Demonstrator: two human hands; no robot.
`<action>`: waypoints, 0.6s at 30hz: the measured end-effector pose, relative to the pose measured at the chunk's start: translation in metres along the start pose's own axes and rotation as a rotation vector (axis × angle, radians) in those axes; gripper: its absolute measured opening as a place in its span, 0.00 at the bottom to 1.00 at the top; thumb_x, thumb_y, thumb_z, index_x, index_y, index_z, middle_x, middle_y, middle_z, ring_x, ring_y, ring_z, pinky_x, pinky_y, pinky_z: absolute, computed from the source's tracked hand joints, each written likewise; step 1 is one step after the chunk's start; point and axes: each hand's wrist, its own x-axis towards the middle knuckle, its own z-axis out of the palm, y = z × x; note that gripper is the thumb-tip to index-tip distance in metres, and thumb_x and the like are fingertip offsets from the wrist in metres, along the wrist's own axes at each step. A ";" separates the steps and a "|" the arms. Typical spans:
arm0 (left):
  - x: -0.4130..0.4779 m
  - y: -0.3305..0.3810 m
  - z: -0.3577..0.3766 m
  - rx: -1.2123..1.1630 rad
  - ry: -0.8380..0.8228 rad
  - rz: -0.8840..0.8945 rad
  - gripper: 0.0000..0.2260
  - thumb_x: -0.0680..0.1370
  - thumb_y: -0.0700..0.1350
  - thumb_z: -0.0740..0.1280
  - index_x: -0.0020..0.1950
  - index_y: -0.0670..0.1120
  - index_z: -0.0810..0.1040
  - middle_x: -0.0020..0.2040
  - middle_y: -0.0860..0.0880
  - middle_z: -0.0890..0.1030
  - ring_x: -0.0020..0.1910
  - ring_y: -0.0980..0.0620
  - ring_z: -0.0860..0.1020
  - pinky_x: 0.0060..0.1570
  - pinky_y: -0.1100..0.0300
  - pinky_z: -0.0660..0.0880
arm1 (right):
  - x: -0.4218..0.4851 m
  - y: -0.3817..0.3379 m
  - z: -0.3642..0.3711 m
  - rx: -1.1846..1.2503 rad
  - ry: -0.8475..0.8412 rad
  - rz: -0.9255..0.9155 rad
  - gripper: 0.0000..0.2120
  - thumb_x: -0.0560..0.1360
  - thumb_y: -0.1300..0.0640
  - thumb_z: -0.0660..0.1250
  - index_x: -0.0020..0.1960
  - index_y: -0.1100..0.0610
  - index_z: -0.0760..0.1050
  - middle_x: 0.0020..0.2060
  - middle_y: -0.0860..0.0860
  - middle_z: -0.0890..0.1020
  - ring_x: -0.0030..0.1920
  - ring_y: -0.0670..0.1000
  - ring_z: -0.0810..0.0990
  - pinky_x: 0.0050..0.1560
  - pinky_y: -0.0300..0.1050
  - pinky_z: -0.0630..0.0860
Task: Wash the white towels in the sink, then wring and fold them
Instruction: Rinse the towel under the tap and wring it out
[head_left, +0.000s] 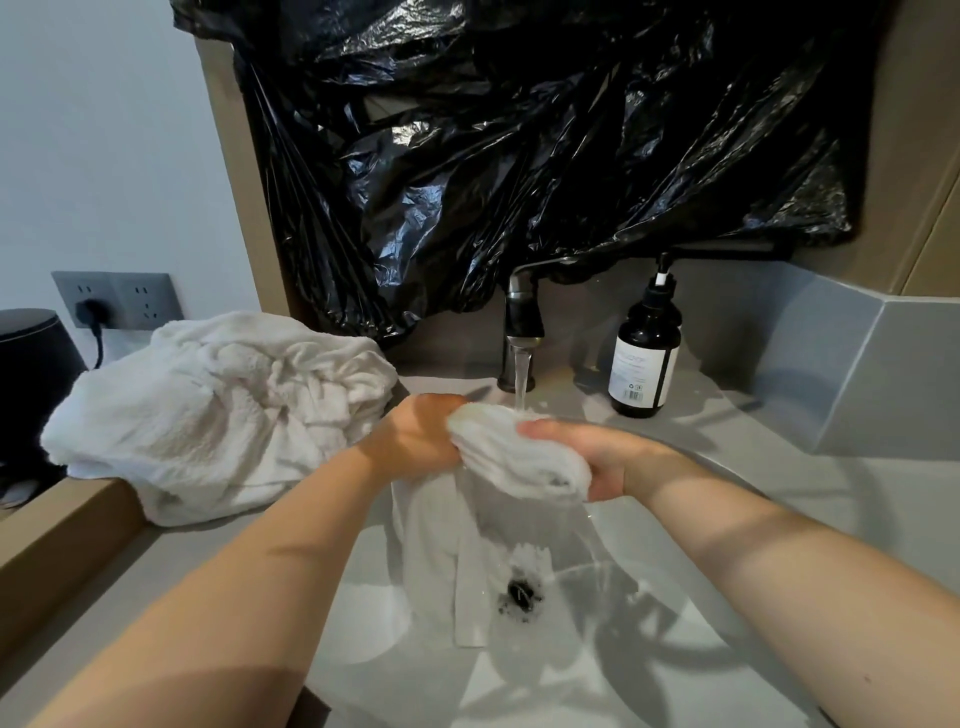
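**One towel under the tap, one heap waiting**

Two bare hands meet over the sink (691, 665), both closed on a single white towel (524, 460). The left hand (421, 434) grips the bunched upper end from the left with its fingers wrapped round the cloth. The right hand (592, 457) clasps the same roll from the right, fingers curled over its top. The rest of this towel hangs down from the hands into the basin, and its lower edge lies just beside the one dark drain (521, 592).

One faucet (523, 317) stands behind the basin. Its single stream of water (521, 382) falls onto the top of the held towel, between the two hands.

On the counter to the left sits one crumpled heap of white towels (223, 410); how many are in it cannot be told. One dark pump bottle (644, 353) with a pale label stands upright to the right of the faucet. Crinkled black plastic sheeting (519, 156) covers the wall above. At far left, one grey socket plate (130, 299) has one black plug (91, 313) in it, beside one dark round container (31, 364).
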 end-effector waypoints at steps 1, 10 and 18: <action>0.000 -0.002 -0.001 -0.070 -0.047 -0.029 0.08 0.77 0.41 0.66 0.54 0.50 0.77 0.45 0.56 0.77 0.47 0.53 0.79 0.41 0.71 0.70 | 0.001 -0.003 0.001 0.025 0.039 -0.042 0.11 0.79 0.50 0.62 0.53 0.56 0.76 0.37 0.51 0.85 0.36 0.46 0.84 0.37 0.38 0.79; -0.007 -0.010 0.005 -0.865 -0.296 -0.171 0.25 0.65 0.38 0.75 0.62 0.47 0.78 0.53 0.44 0.84 0.51 0.46 0.82 0.50 0.54 0.79 | 0.006 -0.005 -0.003 0.046 0.277 -0.055 0.20 0.76 0.38 0.63 0.52 0.55 0.80 0.43 0.52 0.86 0.42 0.50 0.84 0.47 0.45 0.79; -0.002 0.006 0.022 -1.189 -0.139 -0.441 0.31 0.75 0.69 0.62 0.63 0.44 0.79 0.57 0.41 0.83 0.57 0.42 0.80 0.63 0.47 0.73 | 0.017 0.002 0.014 -0.070 0.631 -0.182 0.19 0.78 0.41 0.61 0.59 0.55 0.69 0.43 0.55 0.79 0.36 0.54 0.77 0.34 0.44 0.74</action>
